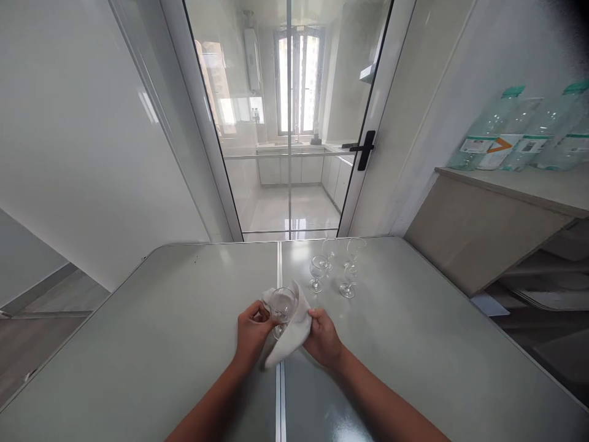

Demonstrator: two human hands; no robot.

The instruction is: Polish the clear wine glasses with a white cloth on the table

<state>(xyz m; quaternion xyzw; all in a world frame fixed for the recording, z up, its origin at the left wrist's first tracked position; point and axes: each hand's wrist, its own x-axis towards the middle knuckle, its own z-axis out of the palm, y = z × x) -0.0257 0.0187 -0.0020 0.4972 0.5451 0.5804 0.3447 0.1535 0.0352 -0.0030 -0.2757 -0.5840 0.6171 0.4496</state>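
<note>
Over the middle of the table, my left hand (254, 328) is closed on a clear stemmed glass (281, 302), its thumb and fingers at the lower bowl. The glass is roughly upright, its foot partly hidden by a white cloth (294, 331). That cloth wraps around the right side of the glass, and a corner of it shows behind the bowl on the left. My right hand (323, 336) pinches the cloth's right edge between thumb and fingers. Just beyond my right hand stand several more stemmed glasses, the nearest being one glass (348, 282) and another (317, 270).
The pale grey table (193, 344) has a metal seam (280, 393) down its middle. At the far side is a glass door (257, 202) with a black handle (365, 150). Several plastic bottles (492, 132) stand on a shelf (515, 184) to the right.
</note>
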